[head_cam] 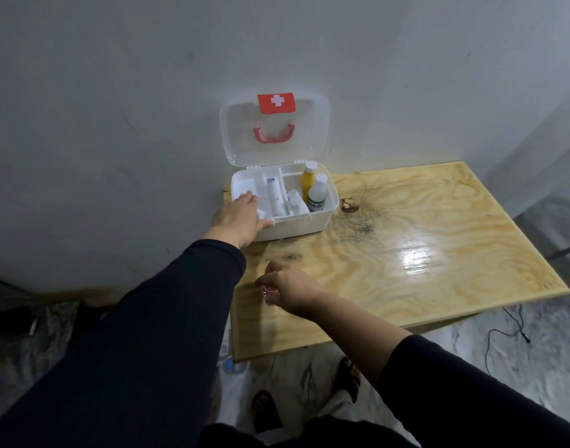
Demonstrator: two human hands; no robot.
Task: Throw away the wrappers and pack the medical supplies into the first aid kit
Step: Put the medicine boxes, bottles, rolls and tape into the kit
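While the left hand [236, 218] lies flat with loose fingers on the front left corner of the open white plastic first aid kit [312, 221], the right hand [288, 287] pinches a small crumpled transparent wrapper [270, 294] above the wooden tabletop [422, 253]. Inside the kit stand a yellow bottle [308, 182] and a clear bottle with a white cap [317, 194].

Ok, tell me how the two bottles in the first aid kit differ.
The yellow bottle has an opaque yellow body, while the clear bottle is see-through with a printed label low on its front. The yellow bottle stands farther back, toward the open lid; the clear bottle stands in front and partly hides it. Both have white caps, stand upright, and share the right compartment of the first aid kit.
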